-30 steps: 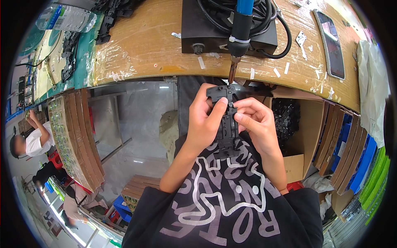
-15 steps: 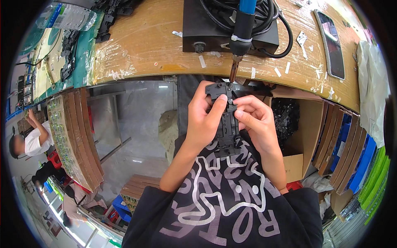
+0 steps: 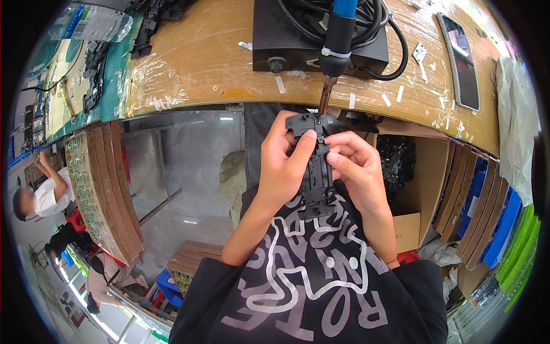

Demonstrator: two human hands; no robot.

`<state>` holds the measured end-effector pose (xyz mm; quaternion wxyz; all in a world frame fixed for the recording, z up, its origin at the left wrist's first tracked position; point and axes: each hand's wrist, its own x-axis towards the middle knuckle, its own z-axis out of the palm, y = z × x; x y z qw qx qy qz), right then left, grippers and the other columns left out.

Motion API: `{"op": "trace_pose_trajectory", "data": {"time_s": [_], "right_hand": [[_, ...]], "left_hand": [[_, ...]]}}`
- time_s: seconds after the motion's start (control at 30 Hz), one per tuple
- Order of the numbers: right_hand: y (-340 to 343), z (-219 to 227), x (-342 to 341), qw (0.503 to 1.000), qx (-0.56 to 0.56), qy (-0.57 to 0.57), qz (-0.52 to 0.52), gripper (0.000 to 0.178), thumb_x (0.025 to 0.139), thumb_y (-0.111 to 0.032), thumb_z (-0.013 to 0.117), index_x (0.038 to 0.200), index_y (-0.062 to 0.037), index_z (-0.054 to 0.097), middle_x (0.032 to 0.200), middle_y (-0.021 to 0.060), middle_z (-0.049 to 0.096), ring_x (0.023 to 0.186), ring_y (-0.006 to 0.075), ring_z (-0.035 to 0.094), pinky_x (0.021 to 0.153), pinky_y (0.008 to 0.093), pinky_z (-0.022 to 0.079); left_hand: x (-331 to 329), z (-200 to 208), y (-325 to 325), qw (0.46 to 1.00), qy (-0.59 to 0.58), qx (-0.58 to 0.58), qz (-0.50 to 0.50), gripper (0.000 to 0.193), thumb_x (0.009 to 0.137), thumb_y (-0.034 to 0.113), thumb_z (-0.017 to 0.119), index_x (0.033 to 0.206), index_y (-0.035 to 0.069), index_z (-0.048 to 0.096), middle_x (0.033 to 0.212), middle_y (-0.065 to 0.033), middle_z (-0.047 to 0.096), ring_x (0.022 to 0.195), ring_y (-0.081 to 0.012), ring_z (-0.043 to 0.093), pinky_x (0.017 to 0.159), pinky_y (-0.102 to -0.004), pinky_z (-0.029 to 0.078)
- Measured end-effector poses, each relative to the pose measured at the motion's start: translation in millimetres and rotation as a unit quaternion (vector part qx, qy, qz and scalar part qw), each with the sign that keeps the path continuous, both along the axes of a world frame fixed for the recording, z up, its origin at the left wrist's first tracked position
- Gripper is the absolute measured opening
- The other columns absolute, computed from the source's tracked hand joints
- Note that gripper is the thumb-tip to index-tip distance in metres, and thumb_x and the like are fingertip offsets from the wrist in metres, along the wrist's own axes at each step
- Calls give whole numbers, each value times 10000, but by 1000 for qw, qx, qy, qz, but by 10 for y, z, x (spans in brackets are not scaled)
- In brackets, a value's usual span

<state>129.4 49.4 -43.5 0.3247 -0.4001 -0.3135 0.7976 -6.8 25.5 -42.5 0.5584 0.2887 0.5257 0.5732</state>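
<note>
A long black plastic chassis-like part (image 3: pixel 316 178) is held lengthwise in front of my chest, below the table edge. My left hand (image 3: pixel 286 157) grips its upper left side, thumb pressed on top. At its right side my right hand (image 3: pixel 356 160) has thumb and forefinger pinched together against the part; whether a small piece sits between them I cannot tell. A tool like a soldering iron (image 3: pixel 337 43), blue and black with a brownish metal tip, points down at the part's top end. The tip appears to touch or nearly touch it.
Behind the tool a black box (image 3: pixel 263 40) carries coiled black cable. A phone (image 3: pixel 460 60) lies at the table's right. Below it stands a cardboard box (image 3: pixel 429 183) of black parts. Stacked trays (image 3: pixel 100 189) are at left, with people beyond. More black parts (image 3: pixel 152 26) lie far left.
Both hands and the black part stay almost where they were. The part's lower end has shifted very slightly down and to the right.
</note>
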Motion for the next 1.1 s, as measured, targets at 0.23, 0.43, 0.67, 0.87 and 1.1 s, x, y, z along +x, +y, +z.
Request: {"op": "trace_pose_trajectory", "data": {"time_s": [0.23, 0.43, 0.67, 0.87, 1.1], "right_hand": [[11, 14, 4, 1000, -1, 1, 3, 211, 764, -73, 589, 954, 9, 548, 736, 12, 558, 639, 37, 501, 514, 166, 409], [5, 1, 10, 1000, -11, 12, -1, 214, 766, -68, 584, 960, 12, 541, 739, 15, 559, 638, 40, 505, 520, 164, 409], [15, 16, 7, 999, -12, 30, 0, 220, 768, -58, 577, 970, 17, 532, 756, 30, 568, 652, 52, 520, 522, 167, 412], [10, 10, 5, 999, -15, 33, -3, 218, 770, -52, 571, 972, 18, 530, 767, 35, 572, 658, 50, 520, 525, 166, 414], [10, 13, 8, 999, -15, 39, -4, 220, 771, -51, 570, 976, 17, 527, 769, 33, 570, 659, 47, 516, 524, 162, 413]], "left_hand": [[14, 11, 4, 1000, 6, 4, 8, 81, 826, 47, 472, 881, 11, 426, 747, -13, 516, 667, -30, 466, 574, -176, 374], [33, 49, 16, 1000, -10, -3, 16, 74, 827, 44, 468, 879, 11, 427, 736, -14, 516, 661, -29, 470, 565, -178, 379], [40, 40, 24, 998, -49, -15, 23, 66, 825, 31, 460, 880, 11, 432, 718, -9, 515, 633, -18, 456, 543, -170, 368], [42, 41, 33, 997, -64, -16, 25, 63, 823, 30, 462, 876, 9, 436, 718, -8, 516, 626, -17, 455, 533, -168, 365], [40, 29, 38, 998, -61, -11, 29, 61, 820, 31, 464, 871, 9, 438, 712, -8, 516, 621, -17, 455, 527, -169, 362]]}}
